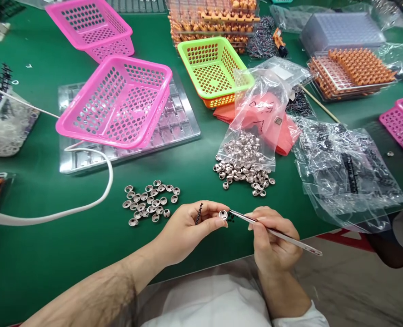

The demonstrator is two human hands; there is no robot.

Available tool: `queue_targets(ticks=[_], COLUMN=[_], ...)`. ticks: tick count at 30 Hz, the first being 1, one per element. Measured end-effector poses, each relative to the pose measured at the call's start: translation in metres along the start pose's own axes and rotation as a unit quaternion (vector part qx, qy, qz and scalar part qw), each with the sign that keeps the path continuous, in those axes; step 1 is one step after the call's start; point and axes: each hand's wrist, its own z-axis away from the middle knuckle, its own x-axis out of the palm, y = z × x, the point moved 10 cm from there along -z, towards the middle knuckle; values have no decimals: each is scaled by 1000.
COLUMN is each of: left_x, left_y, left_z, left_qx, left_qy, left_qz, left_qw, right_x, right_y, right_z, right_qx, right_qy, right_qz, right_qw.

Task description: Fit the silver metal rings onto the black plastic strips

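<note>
Left hand (pixel 184 229): closed at the fingertips on a small silver metal cup (pixel 223 215), pinched between thumb and forefinger; a short black toothed strip (pixel 199 213) also gripped, standing up between the fingers

Right hand (pixel 272 238): closed around metal tweezers (pixel 272 232), tips directed left and meeting the metal cup just in front of the body, above the near edge of the surface (pixel 51 245); a tiny dark part at the tips, too small to identify

Loose cluster of metal cups (pixel 150 202): spread on the green surface just beyond the left hand, mostly open side up

Clear plastic bag of metal cups (pixel 247 147): lying open beyond the right hand, a heap of cups (pixel 245 175) spilled from its mouth toward the near side

Pink basket (pixel 117 102): tilted, resting on a clear plastic compartment tray (pixel 182 125), left of centre; second pink basket (pixel 90 27) further back

Green basket (pixel 215 68): upright, behind the bag, stacked in an orange one

White cable (pixel 85 204): curving across the surface at left, beside the loose cluster

Crumpled clear bags with black strips (pixel 347 168): at right, near the right hand

Trays of orange components (pixel 354 72): at far right, well apart from both hands
</note>
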Motion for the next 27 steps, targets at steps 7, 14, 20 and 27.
queue_targets(ticks=[7, 14, 20, 27], left_x=[-3, -4, -16, -30], left_y=[0, 4, 30, 27], left_z=[0, 1, 4, 3], left_qx=[-2, 22, 151, 106], left_qy=[4, 20, 72, 95], left_qz=[-13, -100, -387, -649], left_qw=[1000, 995, 907, 747], right_x=[4, 4, 3, 5], right_y=[-1, -4, -1, -1], right_z=[1, 0, 1, 1], right_qx=[1, -11, -1, -4], right_qy=[-23, -28, -23, -22], right_qz=[24, 27, 28, 6], right_qw=[999, 999, 999, 1000])
